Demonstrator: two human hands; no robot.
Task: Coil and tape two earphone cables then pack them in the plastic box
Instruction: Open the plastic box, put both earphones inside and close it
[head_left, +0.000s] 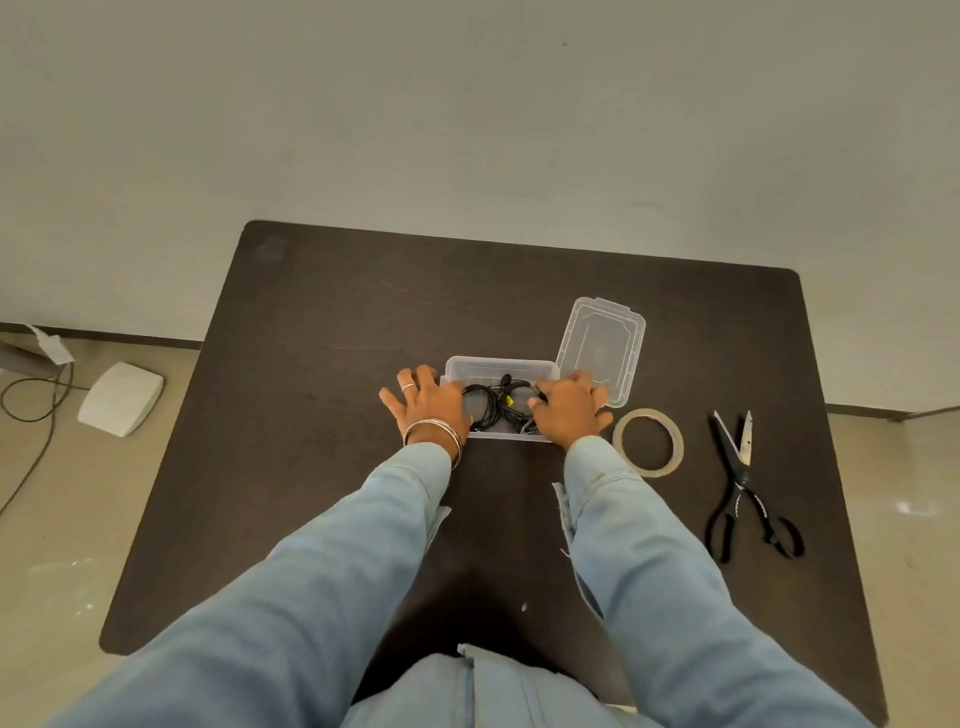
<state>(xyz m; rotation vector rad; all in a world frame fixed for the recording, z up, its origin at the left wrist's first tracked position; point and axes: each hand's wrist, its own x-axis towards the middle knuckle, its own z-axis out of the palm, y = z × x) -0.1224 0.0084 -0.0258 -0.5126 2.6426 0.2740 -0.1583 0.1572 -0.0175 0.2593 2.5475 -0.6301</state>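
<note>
A clear plastic box (498, 367) stands open in the middle of the dark table (322, 332). Black earphone cables (496, 402) lie bundled inside it. My left hand (428, 402) rests against the box's left side with fingers spread, thumb over the rim. My right hand (569, 408) lies over the box's right end, its fingers touching the cables. Whether it pinches a cable I cannot tell. The box's clear lid (602, 345) lies off the box, just behind my right hand.
A roll of clear tape (648, 441) lies flat right of the box. Black-handled scissors (743, 483) lie open further right, near the table's right edge. On the floor at left sit a white device (122, 397) and a dark cable (31, 415).
</note>
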